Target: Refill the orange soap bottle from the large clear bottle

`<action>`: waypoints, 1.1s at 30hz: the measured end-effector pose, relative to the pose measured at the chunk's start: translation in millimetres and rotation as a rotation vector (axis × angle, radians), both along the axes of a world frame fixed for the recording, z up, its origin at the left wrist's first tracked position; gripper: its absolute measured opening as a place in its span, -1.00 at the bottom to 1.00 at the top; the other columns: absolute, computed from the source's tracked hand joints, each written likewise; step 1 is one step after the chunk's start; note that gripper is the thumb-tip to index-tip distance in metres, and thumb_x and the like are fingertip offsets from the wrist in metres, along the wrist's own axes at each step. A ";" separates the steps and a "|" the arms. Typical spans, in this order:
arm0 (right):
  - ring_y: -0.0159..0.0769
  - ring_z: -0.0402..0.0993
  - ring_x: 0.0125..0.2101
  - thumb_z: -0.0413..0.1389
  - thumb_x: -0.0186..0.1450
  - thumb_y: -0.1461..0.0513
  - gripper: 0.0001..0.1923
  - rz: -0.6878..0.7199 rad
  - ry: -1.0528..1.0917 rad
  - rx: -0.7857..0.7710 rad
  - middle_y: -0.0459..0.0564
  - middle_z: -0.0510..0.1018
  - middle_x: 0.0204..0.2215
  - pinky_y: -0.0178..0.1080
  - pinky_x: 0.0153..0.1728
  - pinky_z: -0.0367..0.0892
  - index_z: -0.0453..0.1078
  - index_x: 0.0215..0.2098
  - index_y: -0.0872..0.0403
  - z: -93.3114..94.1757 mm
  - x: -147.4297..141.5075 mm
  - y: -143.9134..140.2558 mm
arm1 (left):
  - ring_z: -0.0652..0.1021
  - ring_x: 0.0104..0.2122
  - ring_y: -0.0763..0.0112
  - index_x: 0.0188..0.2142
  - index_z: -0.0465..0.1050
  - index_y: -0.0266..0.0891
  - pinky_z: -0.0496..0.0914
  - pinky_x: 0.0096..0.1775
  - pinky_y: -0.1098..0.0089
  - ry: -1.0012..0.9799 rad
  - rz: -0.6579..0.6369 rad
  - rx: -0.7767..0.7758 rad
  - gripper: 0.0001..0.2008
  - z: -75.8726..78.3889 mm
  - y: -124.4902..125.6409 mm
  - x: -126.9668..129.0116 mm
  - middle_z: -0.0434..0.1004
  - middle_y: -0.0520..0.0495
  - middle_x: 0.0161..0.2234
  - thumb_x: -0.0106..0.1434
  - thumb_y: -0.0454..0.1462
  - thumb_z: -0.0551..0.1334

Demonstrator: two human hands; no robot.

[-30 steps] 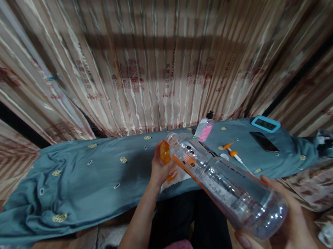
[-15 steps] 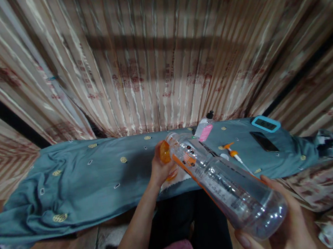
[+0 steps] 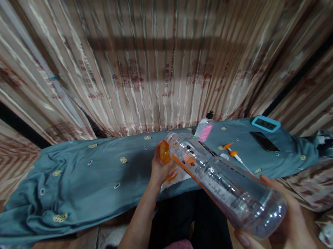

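Note:
A large clear plastic bottle [image 3: 240, 188] with an orange-and-black print is tilted in the air. Its mouth points up and left, and its base is toward me. My right hand [image 3: 283, 224] grips it around the base. My left hand [image 3: 159, 169] is wrapped around a translucent orange bottle [image 3: 165, 151] beside the clear bottle's neck; fingers and the clear bottle hide much of it. Whether the two bottles touch I cannot tell. Under them lies a pale cloth [image 3: 181, 175]. To the right, an orange pump head [image 3: 233, 153] with a white tube lies on the bench.
A teal patterned cloth [image 3: 82, 188] covers the narrow bench. Toward the back stands a pump bottle [image 3: 204, 129] with a pink label. At the right lie a phone [image 3: 264, 141] and a blue-framed digital clock [image 3: 266, 124]. Striped curtains [image 3: 150, 59] hang close behind.

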State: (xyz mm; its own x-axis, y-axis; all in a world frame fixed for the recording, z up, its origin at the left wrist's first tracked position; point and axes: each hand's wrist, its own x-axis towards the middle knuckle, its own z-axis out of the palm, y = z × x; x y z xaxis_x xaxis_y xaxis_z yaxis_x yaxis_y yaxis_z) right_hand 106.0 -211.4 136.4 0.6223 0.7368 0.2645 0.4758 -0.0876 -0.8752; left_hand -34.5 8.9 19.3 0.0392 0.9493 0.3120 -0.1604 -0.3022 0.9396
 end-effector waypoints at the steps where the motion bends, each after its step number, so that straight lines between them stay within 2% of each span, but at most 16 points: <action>1: -0.05 0.44 -0.05 0.24 -0.03 -0.24 0.01 0.001 -0.009 -0.002 0.15 0.30 0.19 -0.25 -0.35 0.45 0.12 0.27 0.00 -0.2 0.6 0.0 | 0.53 -0.07 0.25 0.08 0.23 -0.11 0.43 0.02 0.20 -0.004 0.001 0.001 -0.30 -0.9 0.5 0.1 0.49 -0.05 -0.04 -0.06 -0.26 0.42; 5: -0.07 0.42 -0.01 0.26 -0.04 -0.22 0.00 0.001 -0.003 0.008 0.11 0.31 0.19 -0.28 -0.35 0.43 0.13 0.26 -0.03 -0.5 0.9 -0.1 | 0.53 -0.06 0.24 0.07 0.23 -0.12 0.43 0.03 0.18 0.002 0.008 0.014 -0.30 -2.6 1.5 0.4 0.48 -0.07 -0.01 -0.07 -0.25 0.43; 9: -0.01 0.30 0.12 0.26 -0.04 -0.22 0.01 0.001 0.026 0.020 0.09 0.23 0.26 -0.30 -0.33 0.40 0.12 0.27 -0.02 -0.1 -0.7 0.3 | 0.54 -0.05 0.24 0.08 0.23 -0.12 0.43 0.04 0.19 -0.003 0.011 0.009 -0.30 -2.2 1.2 0.7 0.49 -0.07 -0.01 -0.06 -0.25 0.42; 16: -0.04 0.41 0.01 0.26 -0.03 -0.23 0.02 0.007 0.011 0.009 0.14 0.32 0.18 -0.23 -0.24 0.44 0.13 0.27 0.01 -0.8 0.7 0.3 | 0.54 -0.04 0.24 0.08 0.23 -0.12 0.42 0.06 0.22 0.020 0.018 0.009 -0.30 -2.9 1.7 0.1 0.48 -0.07 -0.01 -0.06 -0.26 0.42; 22: -0.02 0.41 0.02 0.27 -0.01 -0.20 0.02 0.048 0.017 0.022 0.18 0.28 0.20 -0.27 -0.35 0.44 0.09 0.28 0.02 -4.2 4.4 -0.7 | 0.54 -0.05 0.26 0.08 0.23 -0.12 0.42 0.05 0.21 0.018 0.004 0.010 -0.31 -2.2 0.9 -0.7 0.49 -0.06 -0.01 -0.05 -0.27 0.41; 29: -0.09 0.23 0.19 0.30 -0.04 -0.17 -0.01 0.021 0.079 0.047 0.02 0.27 0.24 -0.38 -0.26 0.36 0.13 0.26 -0.03 -0.6 -0.8 1.4 | 0.54 -0.05 0.23 0.08 0.23 -0.11 0.42 0.06 0.15 -0.004 0.005 0.026 -0.29 -4.5 2.3 0.5 0.48 -0.07 -0.01 -0.07 -0.23 0.43; 31: -0.11 0.24 0.18 0.30 -0.04 -0.16 -0.02 0.017 0.092 0.048 0.01 0.27 0.24 -0.37 -0.23 0.35 0.13 0.26 -0.05 0.6 -2.0 1.6 | 0.54 -0.06 0.24 0.08 0.22 -0.11 0.43 0.04 0.17 -0.011 -0.001 0.017 -0.28 -4.1 2.3 0.7 0.49 -0.08 -0.02 -0.07 -0.22 0.43; 33: -0.13 0.34 0.09 0.29 -0.05 -0.18 -0.01 0.011 0.086 0.024 0.02 0.30 0.22 -0.34 -0.21 0.37 0.13 0.26 -0.06 1.6 -2.0 1.2 | 0.55 -0.06 0.24 0.08 0.22 -0.12 0.43 0.04 0.17 -0.007 0.005 0.014 -0.29 -3.5 2.0 0.7 0.49 -0.07 -0.02 -0.07 -0.23 0.44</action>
State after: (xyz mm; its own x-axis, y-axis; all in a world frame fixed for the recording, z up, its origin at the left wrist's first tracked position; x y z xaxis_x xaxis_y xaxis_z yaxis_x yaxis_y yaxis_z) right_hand 103.9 -210.2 138.0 0.6355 0.7378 0.2276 0.3991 -0.0616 -0.9148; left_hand -33.8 11.0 15.8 0.0329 0.9448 0.3259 -0.1651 -0.3165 0.9341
